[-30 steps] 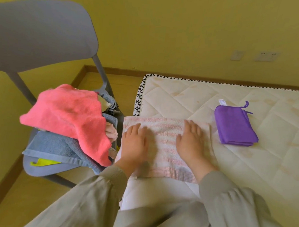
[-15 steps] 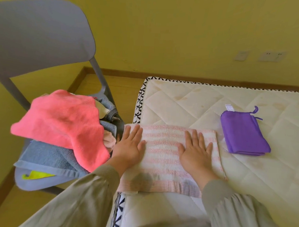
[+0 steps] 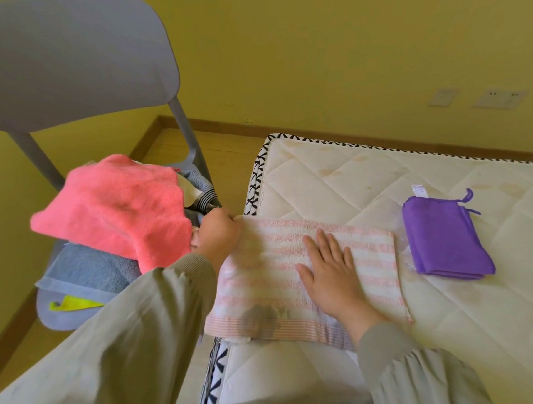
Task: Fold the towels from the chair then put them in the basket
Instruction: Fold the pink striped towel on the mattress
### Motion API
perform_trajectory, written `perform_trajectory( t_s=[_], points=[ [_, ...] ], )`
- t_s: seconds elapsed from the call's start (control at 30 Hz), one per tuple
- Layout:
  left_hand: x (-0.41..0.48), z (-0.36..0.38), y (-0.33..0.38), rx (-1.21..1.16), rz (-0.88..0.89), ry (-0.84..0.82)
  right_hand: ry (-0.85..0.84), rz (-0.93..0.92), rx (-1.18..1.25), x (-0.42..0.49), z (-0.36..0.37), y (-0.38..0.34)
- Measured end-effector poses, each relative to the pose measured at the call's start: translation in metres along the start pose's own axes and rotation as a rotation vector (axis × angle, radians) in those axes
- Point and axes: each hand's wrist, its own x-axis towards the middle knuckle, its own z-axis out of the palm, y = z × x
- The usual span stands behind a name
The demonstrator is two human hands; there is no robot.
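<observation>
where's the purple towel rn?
Head view, right side: the purple towel lies folded on the mattress, just right of the pink striped towel that the right hand presses flat.

Left hand (image 3: 218, 235), right hand (image 3: 332, 275) on striped towel (image 3: 371, 255)

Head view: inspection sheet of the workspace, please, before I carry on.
Surface: quilted cream mattress, stained.
Job's things: pink-striped white towel flat on the mattress; folded purple cloth beside it, apart; coral fleece towel, blue-grey terry towel and yellow cloth piled on the grey plastic chair; basket not seen.
Clutter: nothing seen.
Hands: left hand grips the striped towel's far left corner; right hand flat on it.
Cables: nothing seen.
Surroundings: yellow wall, wall sockets, wooden floor.
</observation>
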Motion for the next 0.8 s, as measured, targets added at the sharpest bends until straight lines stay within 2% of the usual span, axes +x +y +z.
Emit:
perform_trajectory(
  t_s=[0.13,0.2,0.3,0.4,0.43,0.5,0.57,0.67,0.8],
  points=[
    [0.007,-0.006,0.008,0.431,0.171,0.059,-0.020,-0.008,0.022,0.001,0.000,0.002],
    [0.012,-0.011,0.012,0.550,0.224,0.093,-0.024,-0.010,0.020,0.001,0.001,0.002],
    [0.018,-0.015,0.013,0.545,0.142,0.040,-0.017,-0.007,-0.014,0.000,0.001,0.001],
    [0.005,-0.007,0.016,0.376,0.078,0.066,0.000,0.006,-0.047,-0.001,0.001,-0.002],
    [-0.004,-0.003,0.017,0.323,0.126,0.098,0.023,0.007,-0.068,-0.001,0.000,-0.003],
    [-0.030,0.017,0.018,0.279,0.358,0.133,0.092,0.009,-0.116,-0.001,-0.003,-0.005],
    [-0.061,0.040,0.013,0.261,0.583,0.061,0.120,0.027,-0.123,-0.001,-0.003,-0.004],
    [-0.088,0.067,-0.002,0.417,0.631,-0.137,0.033,0.111,-0.074,-0.004,0.000,0.010],
    [-0.084,0.073,-0.008,0.527,0.624,-0.170,0.004,0.277,-0.089,-0.015,-0.007,0.048]
  ],
)
